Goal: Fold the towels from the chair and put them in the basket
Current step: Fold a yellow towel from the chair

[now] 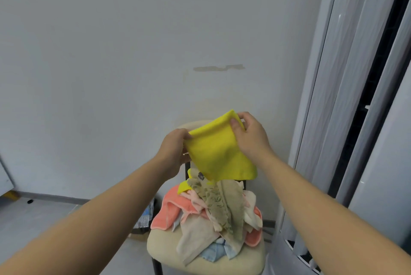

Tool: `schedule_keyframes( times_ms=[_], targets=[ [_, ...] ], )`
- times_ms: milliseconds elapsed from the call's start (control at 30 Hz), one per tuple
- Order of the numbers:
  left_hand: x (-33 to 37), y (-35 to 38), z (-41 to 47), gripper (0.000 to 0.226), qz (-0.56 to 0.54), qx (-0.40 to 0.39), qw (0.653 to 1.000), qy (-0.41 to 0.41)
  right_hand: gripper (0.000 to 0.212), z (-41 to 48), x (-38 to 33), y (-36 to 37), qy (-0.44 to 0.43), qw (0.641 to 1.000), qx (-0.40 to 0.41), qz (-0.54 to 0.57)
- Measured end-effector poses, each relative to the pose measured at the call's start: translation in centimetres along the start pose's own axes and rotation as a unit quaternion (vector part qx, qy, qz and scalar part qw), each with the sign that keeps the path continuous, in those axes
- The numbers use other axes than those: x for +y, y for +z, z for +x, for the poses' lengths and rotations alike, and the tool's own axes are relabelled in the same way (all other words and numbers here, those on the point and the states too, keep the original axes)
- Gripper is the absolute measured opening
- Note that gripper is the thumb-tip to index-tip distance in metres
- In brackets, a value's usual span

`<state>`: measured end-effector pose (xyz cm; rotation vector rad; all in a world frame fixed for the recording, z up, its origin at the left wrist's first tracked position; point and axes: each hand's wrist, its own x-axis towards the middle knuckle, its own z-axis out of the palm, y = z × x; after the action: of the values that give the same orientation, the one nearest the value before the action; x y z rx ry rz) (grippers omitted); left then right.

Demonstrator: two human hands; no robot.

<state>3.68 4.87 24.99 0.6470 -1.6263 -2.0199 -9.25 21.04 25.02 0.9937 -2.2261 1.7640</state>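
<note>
Forearms reaching in bare from both lower corners. Between them, cream cushioned chair [160,245] on dark legs, seat heaped with loose pile of crumpled towels [213,214] in coral, beige, olive leaf-print and pale blue, all unfolded. Held in the air just above that pile, folded bright yellow cloth towel [220,154]: top edge slanting up from left to right, body hanging down, lower right corner pointing down and right. Left hand [175,150], grip clamped round the towel's upper left corner. Right hand [249,134], grip pinching the upper right corner, thumb on the front face. Behind, pale grey wall [111,52]; at right, white upright panels [355,74].
</note>
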Motion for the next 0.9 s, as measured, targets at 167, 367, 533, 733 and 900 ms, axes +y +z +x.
schedule_keyframes(
  times_ms=[167, 367, 533, 733, 900],
  targets=[
    [1.8, -0.7, -0.1, 0.064, 0.21, -0.168, 0.963, -0.03, 0.016, 0.2, -0.7, 0.0, -0.062, 0.992, -0.079, -0.076],
    [3.1, 1.0, -0.4, 0.029, 0.361, -0.151, 0.918, 0.06, 0.023, -0.3, -0.5, 0.2, -0.038, 0.991, -0.107, -0.067],
    [4.4, 0.6, 0.2, 0.025, 0.295, -0.135, 0.944, 0.061, 0.042, -1.7, 1.2, -1.4, 0.161, 0.948, -0.26, 0.089],
    [4.8, -0.7, 0.8, 0.026, 0.234, -0.077, 0.968, 0.043, 0.087, -2.3, 5.6, -2.1, 0.266, 0.874, -0.256, 0.316],
    [2.9, -0.8, 1.5, 0.025, 0.176, -0.005, 0.984, 0.009, 0.053, -2.1, 6.2, -0.5, 0.346, 0.851, -0.112, 0.379]
  ],
)
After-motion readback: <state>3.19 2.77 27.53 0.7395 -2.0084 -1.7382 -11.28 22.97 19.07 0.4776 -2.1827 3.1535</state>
